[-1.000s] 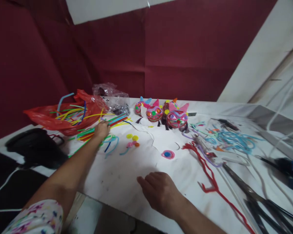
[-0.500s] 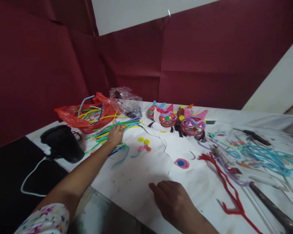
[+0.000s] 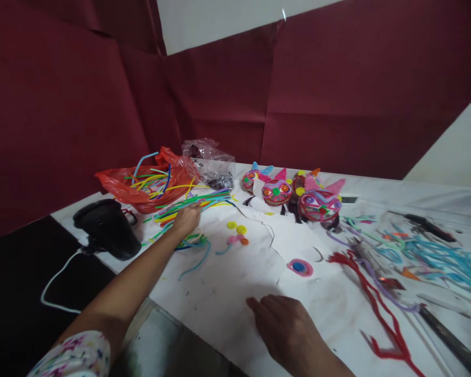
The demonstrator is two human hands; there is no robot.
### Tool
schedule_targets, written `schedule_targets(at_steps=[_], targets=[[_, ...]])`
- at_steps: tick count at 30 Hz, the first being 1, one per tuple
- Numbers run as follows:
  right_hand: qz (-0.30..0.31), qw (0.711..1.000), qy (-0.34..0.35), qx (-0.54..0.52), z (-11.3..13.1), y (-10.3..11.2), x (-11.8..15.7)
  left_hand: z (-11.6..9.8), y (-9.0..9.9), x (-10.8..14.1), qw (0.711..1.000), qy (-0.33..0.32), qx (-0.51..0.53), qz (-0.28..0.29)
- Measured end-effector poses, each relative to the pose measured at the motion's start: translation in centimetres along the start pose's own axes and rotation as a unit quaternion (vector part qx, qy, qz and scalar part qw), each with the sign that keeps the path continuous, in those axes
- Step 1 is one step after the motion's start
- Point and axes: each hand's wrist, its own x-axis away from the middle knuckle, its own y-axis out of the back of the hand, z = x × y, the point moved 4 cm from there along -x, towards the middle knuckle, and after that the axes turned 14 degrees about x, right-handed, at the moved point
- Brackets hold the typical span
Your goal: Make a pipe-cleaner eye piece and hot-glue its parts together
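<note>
My left hand (image 3: 188, 218) reaches onto a pile of coloured pipe cleaners (image 3: 168, 209), its fingers curled down over them; whether it grips any is hidden. Closer to me, my right hand (image 3: 280, 322) hovers over the white table with its fingers curled in, and what they hold, if anything, cannot be seen. Between the hands are yellow discs (image 3: 241, 230), pink pieces and an orange disc (image 3: 244, 241). Right of them, a pink and blue coiled oval (image 3: 300, 267) rests on white paper (image 3: 288, 238).
Behind lie a red bag (image 3: 141, 198) of pipe cleaners, clear plastic bags (image 3: 214, 165) and several decorated heads (image 3: 319, 204). A black container (image 3: 108, 228) with a white cable stands left. Red twisted stems (image 3: 377, 303), a glue gun (image 3: 435, 293) and blue stems (image 3: 439, 256) are right.
The view has shifted slightly, so most things appear farther right. My left hand stays at the pipe cleaners and my right hand keeps its curled pose.
</note>
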Motion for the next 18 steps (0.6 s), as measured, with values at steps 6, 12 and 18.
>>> schedule_targets(at_steps=[6, 12, 18], targets=[[0.005, 1.0, -0.001, -0.003, -0.1, 0.1, -0.1, 2.3, 2.3, -1.9, 0.995, 0.066, 0.023, -0.069], [0.026, 0.999, -0.019, -0.004, -0.3, 0.1, -0.1, 2.8, 0.9, -3.6, 0.991, 0.122, 0.042, -0.044], [0.018, 0.999, -0.034, 0.004, -0.5, 0.0, 0.0, 2.0, 2.2, -4.2, 0.986, 0.122, 0.075, -0.086]])
